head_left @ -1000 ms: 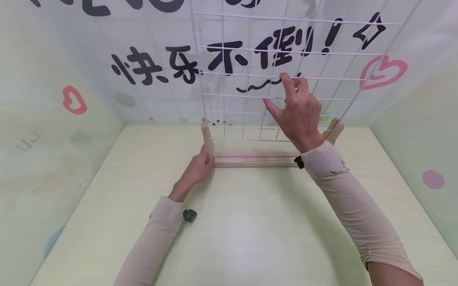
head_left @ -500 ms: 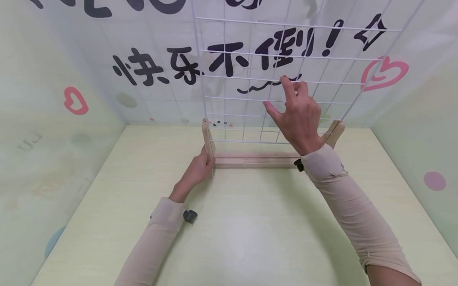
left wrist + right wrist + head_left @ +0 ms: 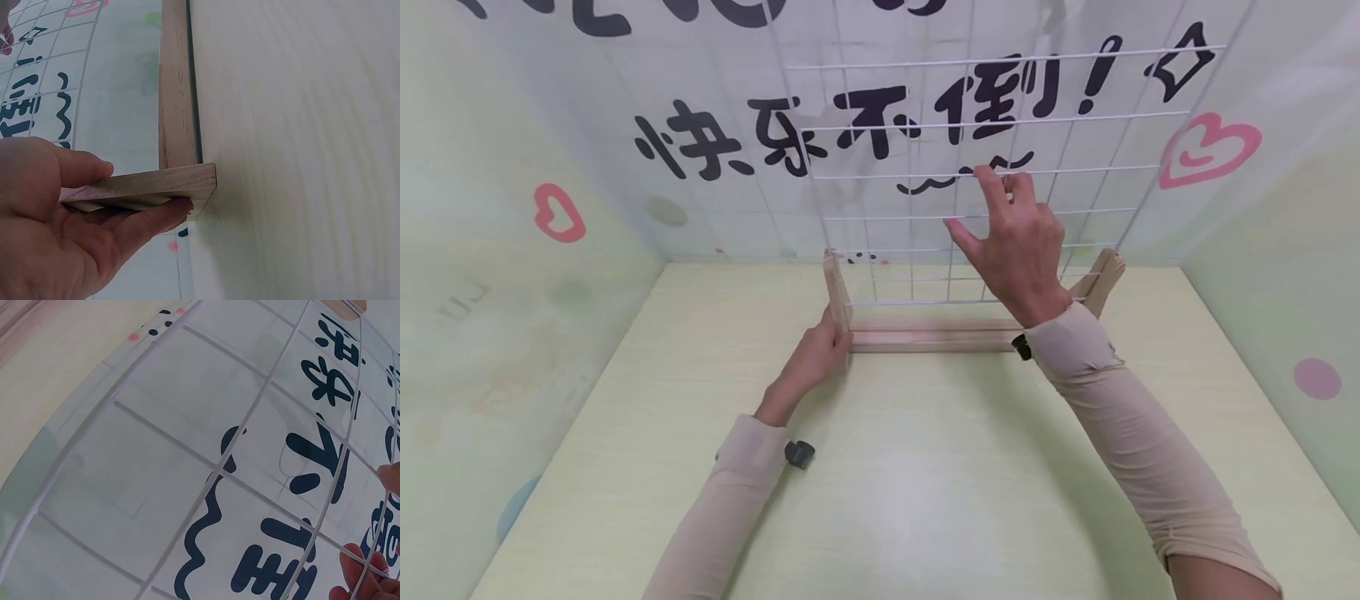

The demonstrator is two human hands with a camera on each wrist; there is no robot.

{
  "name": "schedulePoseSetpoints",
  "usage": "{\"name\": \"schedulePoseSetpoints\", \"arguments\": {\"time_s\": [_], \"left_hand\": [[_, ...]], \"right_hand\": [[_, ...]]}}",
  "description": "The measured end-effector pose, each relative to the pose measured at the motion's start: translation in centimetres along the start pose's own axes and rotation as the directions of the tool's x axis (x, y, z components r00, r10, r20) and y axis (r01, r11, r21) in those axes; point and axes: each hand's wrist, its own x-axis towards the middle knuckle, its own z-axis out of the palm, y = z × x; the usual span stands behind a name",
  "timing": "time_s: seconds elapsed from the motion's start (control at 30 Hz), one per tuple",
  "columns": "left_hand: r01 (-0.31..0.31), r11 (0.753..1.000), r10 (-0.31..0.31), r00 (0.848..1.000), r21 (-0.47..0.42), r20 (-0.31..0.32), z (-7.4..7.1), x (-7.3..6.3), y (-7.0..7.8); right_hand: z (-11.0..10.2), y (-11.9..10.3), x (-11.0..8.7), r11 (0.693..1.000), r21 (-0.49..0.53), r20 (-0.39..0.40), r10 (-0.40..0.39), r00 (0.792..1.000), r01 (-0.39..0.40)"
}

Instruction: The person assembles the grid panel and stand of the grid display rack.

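Note:
A white wire grid panel [image 3: 912, 218] rises at a tilt over a wooden stand [image 3: 932, 341], its lower end between the stand's two side pieces. My left hand [image 3: 812, 357] grips the left side piece [image 3: 837, 283]. In the left wrist view, that wooden piece [image 3: 150, 183] lies between thumb and fingers, joined to a long crossbar [image 3: 178, 94]. My right hand [image 3: 1018, 254] holds the grid right of its middle, fingertips at the wires. Those fingers [image 3: 362, 578] show behind a wire in the right wrist view. The right side piece [image 3: 1103, 279] is partly behind my right wrist.
The stand sits toward the back of a pale wood-grain table [image 3: 895, 475]. Behind it, a white backdrop [image 3: 730, 221] carries black lettering and pink hearts. Pale side walls [image 3: 1262, 275] bound the table left and right.
The grid panel's upper part has swung left and its lower edge has dropped slightly. My right hand has moved a little left and down with it. The left hand keeps its place.

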Motion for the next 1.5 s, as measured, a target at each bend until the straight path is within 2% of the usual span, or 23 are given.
{"name": "schedulePoseSetpoints", "arguments": {"time_s": [0.33, 0.5, 0.57, 0.63, 0.67, 0.77, 0.87, 0.9, 0.97, 1.03, 1.17, 1.23, 1.3, 1.4, 1.47, 1.5], "left_hand": [[-0.011, 1.0, 0.011, 1.0, -0.009, -0.003, -0.1, 0.4, -0.2], [-0.028, 0.999, 0.029, 0.999, -0.021, 0.035, -1.5, 0.0, 0.4], [-0.058, 0.997, 0.058, 0.998, -0.054, -0.009, -2.7, -0.2, 1.4], [-0.107, 0.987, 0.093, 0.989, -0.118, -0.114, -4.1, -0.1, 2.8], [-0.146, 0.976, 0.116, 0.976, -0.159, -0.184, -4.8, 0.1, 3.7], [-0.285, 0.922, 0.177, 0.913, -0.262, -0.368, -6.6, 1.1, 6.5], [-0.396, 0.859, 0.226, 0.862, -0.326, -0.453, -7.9, 2.2, 9.1], [-0.415, 0.844, 0.234, 0.855, -0.34, -0.464, -8.2, 2.5, 9.9], [-0.434, 0.816, 0.227, 0.849, -0.383, -0.477, -8.6, 3.1, 11.1], [-0.443, 0.778, 0.199, 0.847, -0.446, -0.494, -8.6, 3.7, 11.9], [-0.416, 0.672, 0.08, 0.863, -0.613, -0.498, -8.3, 4.3, 12.8], [-0.406, 0.632, 0.037, 0.867, -0.661, -0.497, -8.3, 4.3, 13.0], [-0.401, 0.614, 0.011, 0.866, -0.68, -0.5, -8.2, 4.3, 13.3], [-0.411, 0.604, -0.002, 0.856, -0.683, -0.517, -8.1, 4.4, 13.5], [-0.415, 0.601, -0.005, 0.853, -0.683, -0.522, -8.0, 4.4, 13.5], [-0.416, 0.599, -0.005, 0.853, -0.684, -0.523, -7.9, 4.4, 13.6]], "right_hand": [[0.2, 0.4, -0.6, 0.999, 0.024, -0.008, 0.023, 1.0, -0.023], [0.3, 0.5, -0.7, 1.0, 0.021, -0.005, 0.012, 1.0, -0.011], [0.3, 0.5, -0.7, 1.0, 0.023, 0.0, 0.005, 1.0, -0.005], [0.3, 0.5, -0.7, 1.0, 0.024, 0.001, 0.003, 1.0, -0.003], [0.3, 0.5, -0.7, 1.0, 0.024, 0.001, 0.004, 1.0, -0.004], [0.3, 0.6, -0.7, 1.0, 0.021, 0.0, 0.018, 1.0, -0.018], [0.3, 0.7, -0.8, 0.999, 0.022, 0.006, 0.028, 1.0, -0.028], [0.2, 0.7, -0.8, 0.999, 0.024, 0.006, 0.029, 1.0, -0.029], [0.2, 0.6, -0.8, 0.999, 0.027, 0.009, 0.027, 1.0, -0.027], [0.2, 0.5, -0.7, 0.999, 0.031, 0.007, 0.022, 1.0, -0.023], [0.1, 0.7, -0.7, 0.999, 0.043, 0.017, 0.01, 1.0, -0.011], [-0.2, 0.9, -0.6, 0.998, 0.059, 0.047, -0.001, 0.999, -0.002], [-0.7, 1.2, -0.5, 0.996, 0.092, 0.096, -0.009, 0.995, 0.001], [-1.7, 1.8, -0.4, 0.987, 0.158, 0.148, -0.015, 0.989, -0.009], [-2.4, 2.4, -0.3, 0.982, 0.187, 0.13, -0.01, 0.991, -0.014], [-2.8, 2.7, -0.2, 0.98, 0.199, 0.094, 0.006, 0.996, -0.025]]}}
